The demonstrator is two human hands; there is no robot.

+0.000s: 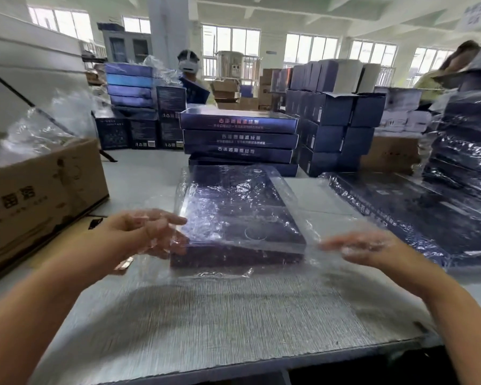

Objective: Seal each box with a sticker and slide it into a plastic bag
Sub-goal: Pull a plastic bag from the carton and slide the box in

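You are holding both hands with fingers straight: left hand (150, 232) touching the box's (242, 215) near-left corner, right hand (364, 245) just off its near-right. The box is lying between them inside the bag (293, 200), its long axis running away from you.

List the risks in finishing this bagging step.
1. The plastic bag is stretched between the left hand and the right hand over the near corners of the box. A hard pull could tear the thin film.
2. The box's far end lies close to the stack of boxes, so pushing forward might nudge the stack.
3. Film is bunched along the box's near edge and may snag.
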